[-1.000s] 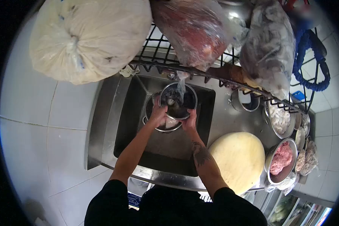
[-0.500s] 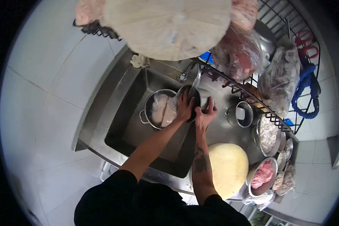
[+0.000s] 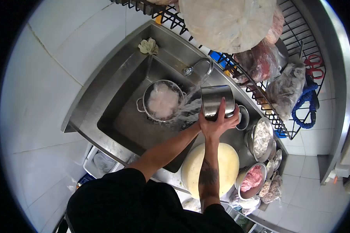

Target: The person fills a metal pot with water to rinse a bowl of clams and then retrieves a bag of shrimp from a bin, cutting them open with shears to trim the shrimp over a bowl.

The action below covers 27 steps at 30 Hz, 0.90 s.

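Note:
My right hand (image 3: 217, 123) is wrapped round a shiny steel pot (image 3: 217, 101), fingers along its side. The pot is tipped with its mouth to the left, and water (image 3: 190, 108) streams from that side into the sink. My left hand (image 3: 199, 125) is up against the right hand and the pot's lower edge; its fingers are hidden. Left of the hands, a two-handled steel colander or pot (image 3: 143, 93) sits in the sink basin, holding pale meat (image 3: 162, 101) in water. Above it, water runs from the curved faucet (image 3: 209, 66).
A round yellowish cutting board (image 3: 227, 167) lies right of the sink basin (image 3: 124, 128). Beyond are a small steel cup (image 3: 243, 116), a bowl of white pieces (image 3: 261, 139) and a bowl of ground meat (image 3: 252, 179). A wire rack (image 3: 256, 87) with bagged meat hangs overhead.
The steel pot has moved right, away from under the faucet, and now tips out water. My left hand has come out of its mouth. The view has shifted.

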Tool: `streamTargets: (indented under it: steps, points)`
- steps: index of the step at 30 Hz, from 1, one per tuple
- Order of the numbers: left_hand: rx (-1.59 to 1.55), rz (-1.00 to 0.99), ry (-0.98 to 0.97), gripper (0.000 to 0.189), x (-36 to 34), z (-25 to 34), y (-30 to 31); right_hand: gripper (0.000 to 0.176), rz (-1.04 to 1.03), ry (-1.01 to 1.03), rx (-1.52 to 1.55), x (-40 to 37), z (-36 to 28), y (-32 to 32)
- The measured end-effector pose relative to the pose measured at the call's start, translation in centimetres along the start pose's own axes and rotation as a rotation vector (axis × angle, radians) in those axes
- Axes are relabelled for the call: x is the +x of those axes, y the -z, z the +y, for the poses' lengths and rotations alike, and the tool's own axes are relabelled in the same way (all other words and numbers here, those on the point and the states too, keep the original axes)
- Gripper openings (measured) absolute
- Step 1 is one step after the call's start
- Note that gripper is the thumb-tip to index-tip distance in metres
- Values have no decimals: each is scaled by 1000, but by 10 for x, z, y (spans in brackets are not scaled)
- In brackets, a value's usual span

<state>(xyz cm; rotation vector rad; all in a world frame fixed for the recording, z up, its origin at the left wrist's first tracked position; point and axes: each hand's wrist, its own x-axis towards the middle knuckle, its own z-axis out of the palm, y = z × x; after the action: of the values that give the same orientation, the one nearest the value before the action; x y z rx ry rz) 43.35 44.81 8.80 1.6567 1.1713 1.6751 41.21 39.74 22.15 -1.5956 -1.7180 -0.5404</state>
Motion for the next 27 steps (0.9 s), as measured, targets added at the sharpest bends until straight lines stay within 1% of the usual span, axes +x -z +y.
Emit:
streamTargets:
  steps: [5,9,11,12,13,15,16,17,18,19,20,21,23,24,25,26,27]
  points:
    - [-86,6,151,63,-11,-7,8,89,-19,-32,-11,-5,-9,0]
    - [-175,38,360,64,-16,-32,28,85,3,-102,-32,-19,-22,-16]
    - [-196,45,455,64,-13,-46,44,81,20,-219,5,-28,-28,-31]
    - [-180,29,480,64,-9,-52,54,76,-16,-301,28,-34,-30,-38]
    - [-157,2,507,64,-4,-58,63,76,-7,-324,35,-38,-28,-48]
    - [-46,-119,520,64,14,-68,78,68,17,-706,102,-49,-16,-82]
    - [21,-209,513,64,22,-72,83,56,92,-1003,662,-56,1,-102]
    - [105,-349,483,58,34,-76,82,43,196,-1251,1245,-68,25,-122]
    - [98,-457,406,54,44,-63,88,26,129,-1333,1491,-89,47,-141]
    - [86,-567,327,50,60,-41,93,26,178,-1349,1503,-118,49,-169]
    - [152,-730,317,52,77,-23,101,23,257,-1362,1693,-148,42,-197]
    - [195,-711,223,48,83,-31,99,21,336,-1353,1883,-162,31,-213]
    - [-85,-667,328,35,101,-23,122,32,141,-1799,1427,-119,-18,-144]
    - [-172,-564,379,30,107,-13,140,44,97,-2003,1676,-148,8,-178]
    - [-253,-462,433,25,106,-9,164,44,134,-2007,1691,-147,12,-181]
    - [-185,-379,363,21,102,-18,187,49,172,-2008,1871,-147,14,-182]
    - [-305,-290,398,20,94,-18,210,55,216,-1997,2054,-149,14,-184]
